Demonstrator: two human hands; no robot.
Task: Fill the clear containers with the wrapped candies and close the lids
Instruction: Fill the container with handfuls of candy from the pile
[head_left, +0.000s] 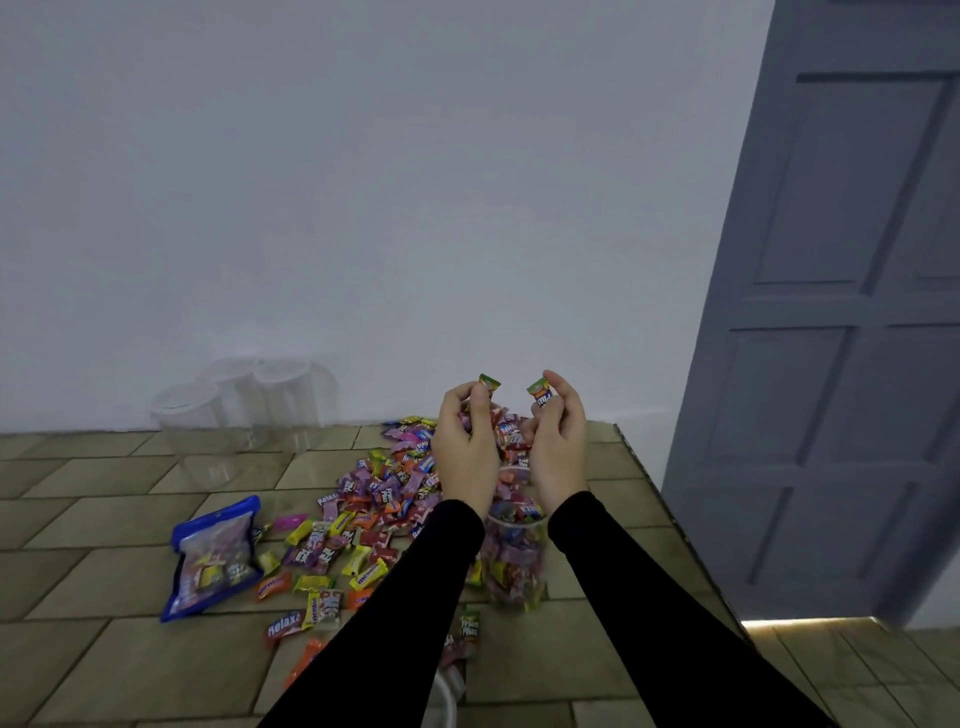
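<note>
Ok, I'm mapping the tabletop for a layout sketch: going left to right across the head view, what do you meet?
Empty clear containers and blue candy bag → loose wrapped candies → left hand → right hand → grey door.

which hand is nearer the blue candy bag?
Left. The left hand holds candies above the pile, on the side toward the blue candy bag; the right hand is beyond it, farther from the bag.

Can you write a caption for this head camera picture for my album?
Left hand and right hand each lift wrapped candies above a candy-filled clear plastic container.
</note>
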